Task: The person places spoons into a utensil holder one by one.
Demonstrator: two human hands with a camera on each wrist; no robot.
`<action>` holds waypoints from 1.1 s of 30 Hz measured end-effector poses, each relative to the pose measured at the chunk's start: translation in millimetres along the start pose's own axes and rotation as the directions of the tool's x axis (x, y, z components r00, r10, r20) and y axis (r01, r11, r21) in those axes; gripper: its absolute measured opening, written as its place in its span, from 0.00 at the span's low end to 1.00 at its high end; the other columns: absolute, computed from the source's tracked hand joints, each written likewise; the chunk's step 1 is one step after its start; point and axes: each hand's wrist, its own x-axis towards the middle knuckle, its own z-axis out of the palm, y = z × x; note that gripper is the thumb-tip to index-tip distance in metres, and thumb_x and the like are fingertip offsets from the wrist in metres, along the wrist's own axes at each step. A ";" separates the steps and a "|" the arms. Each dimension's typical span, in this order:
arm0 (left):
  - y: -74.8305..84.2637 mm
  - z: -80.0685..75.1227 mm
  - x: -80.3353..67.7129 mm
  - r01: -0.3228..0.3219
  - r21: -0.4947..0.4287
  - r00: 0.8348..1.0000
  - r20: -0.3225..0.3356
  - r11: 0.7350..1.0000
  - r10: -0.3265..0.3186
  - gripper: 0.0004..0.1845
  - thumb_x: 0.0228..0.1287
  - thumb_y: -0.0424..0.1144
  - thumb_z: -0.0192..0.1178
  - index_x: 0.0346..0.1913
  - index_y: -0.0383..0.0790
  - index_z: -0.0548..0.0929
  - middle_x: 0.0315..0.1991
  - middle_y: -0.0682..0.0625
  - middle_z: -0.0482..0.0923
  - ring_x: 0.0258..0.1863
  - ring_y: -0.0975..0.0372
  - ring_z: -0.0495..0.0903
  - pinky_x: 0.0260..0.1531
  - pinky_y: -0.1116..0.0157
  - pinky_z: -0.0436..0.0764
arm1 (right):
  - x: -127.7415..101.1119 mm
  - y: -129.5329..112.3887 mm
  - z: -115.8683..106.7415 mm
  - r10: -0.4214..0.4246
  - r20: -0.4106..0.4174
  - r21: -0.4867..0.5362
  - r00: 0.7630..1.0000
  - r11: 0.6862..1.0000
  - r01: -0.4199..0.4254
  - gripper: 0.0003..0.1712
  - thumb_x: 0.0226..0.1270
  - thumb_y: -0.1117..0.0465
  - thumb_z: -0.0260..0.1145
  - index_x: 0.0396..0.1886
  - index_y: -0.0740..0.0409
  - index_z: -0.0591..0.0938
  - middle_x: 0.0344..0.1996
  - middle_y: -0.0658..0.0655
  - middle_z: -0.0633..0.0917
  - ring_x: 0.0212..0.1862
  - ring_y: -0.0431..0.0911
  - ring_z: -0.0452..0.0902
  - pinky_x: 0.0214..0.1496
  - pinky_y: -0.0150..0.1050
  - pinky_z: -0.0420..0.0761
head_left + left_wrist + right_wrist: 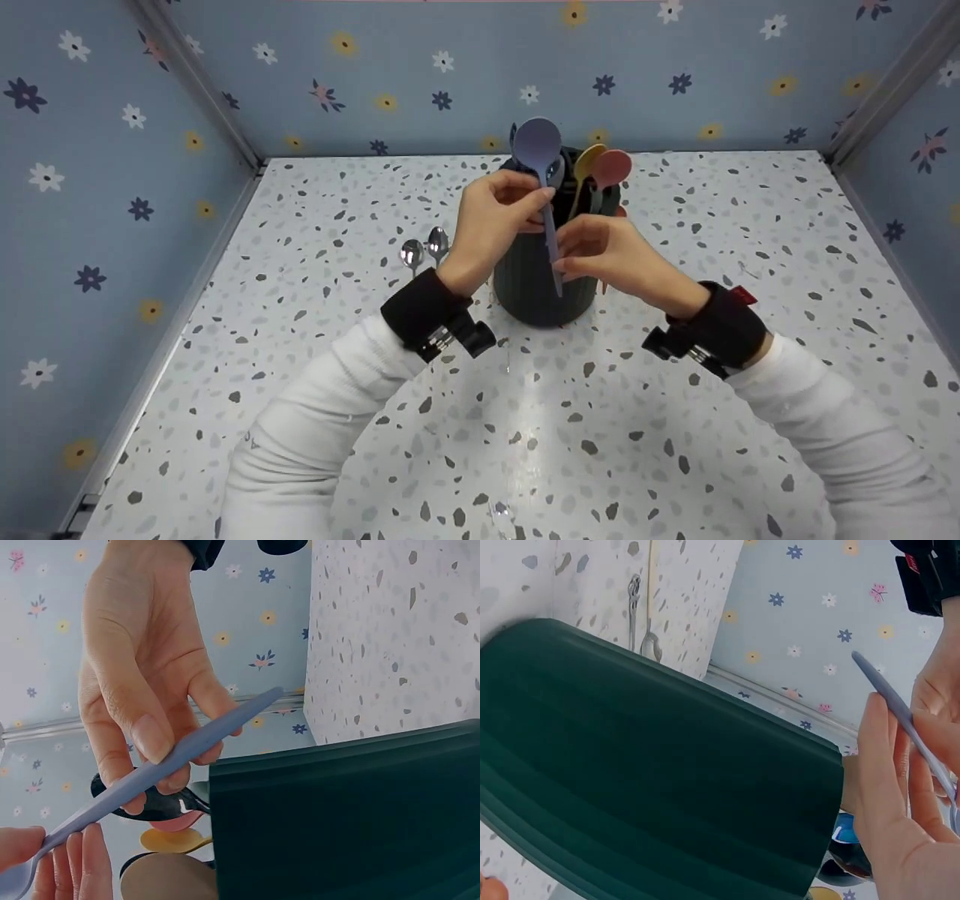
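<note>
A lavender plastic spoon (541, 161) is held bowl-up, in front of a dark green ribbed holder (534, 289) in the middle of the table. My left hand (541, 198) pinches its neck just below the bowl. Lower down, my right hand (562, 259) pinches the handle (196, 745) between thumb and fingers. In the left wrist view the right hand (154, 739) fills the upper left above the holder (345, 817). The right wrist view shows the handle (900, 714) crossing my right fingers (881, 787) beside the holder (645, 765).
A yellow spoon (589, 162), a pink spoon (613, 169) and a dark one stand in the holder. Two metal spoons (424, 249) lie on the speckled table (525, 450) left of it. Flowered blue walls (112, 187) close in three sides.
</note>
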 end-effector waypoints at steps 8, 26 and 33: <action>14.2 1.2 11.1 -0.064 -0.003 0.998 -0.006 0.998 0.064 0.08 0.55 0.29 0.59 0.37 0.28 0.77 0.28 0.45 0.76 0.23 0.61 0.77 0.29 0.65 0.83 | 12.7 -14.1 -10.5 -0.037 -0.046 0.013 0.998 0.999 0.037 0.14 0.56 0.71 0.61 0.43 0.68 0.74 0.33 0.56 0.78 0.35 0.43 0.77 0.43 0.37 0.81; 29.8 2.1 27.8 -0.209 0.121 0.978 0.003 0.970 0.210 0.10 0.57 0.33 0.58 0.40 0.31 0.77 0.34 0.42 0.78 0.34 0.59 0.76 0.36 0.70 0.80 | 31.5 -25.8 -12.6 -0.156 -0.224 -0.070 0.962 0.987 0.144 0.15 0.55 0.69 0.63 0.44 0.66 0.76 0.34 0.57 0.80 0.37 0.42 0.77 0.43 0.34 0.79; 22.7 -2.1 27.5 -0.249 0.099 0.968 0.001 0.963 0.251 0.09 0.57 0.32 0.59 0.40 0.32 0.77 0.33 0.42 0.78 0.33 0.58 0.77 0.37 0.68 0.80 | 37.0 -21.8 -1.3 -0.297 -0.321 -0.232 0.899 0.945 0.229 0.12 0.54 0.72 0.63 0.41 0.69 0.77 0.35 0.61 0.80 0.35 0.39 0.77 0.41 0.32 0.78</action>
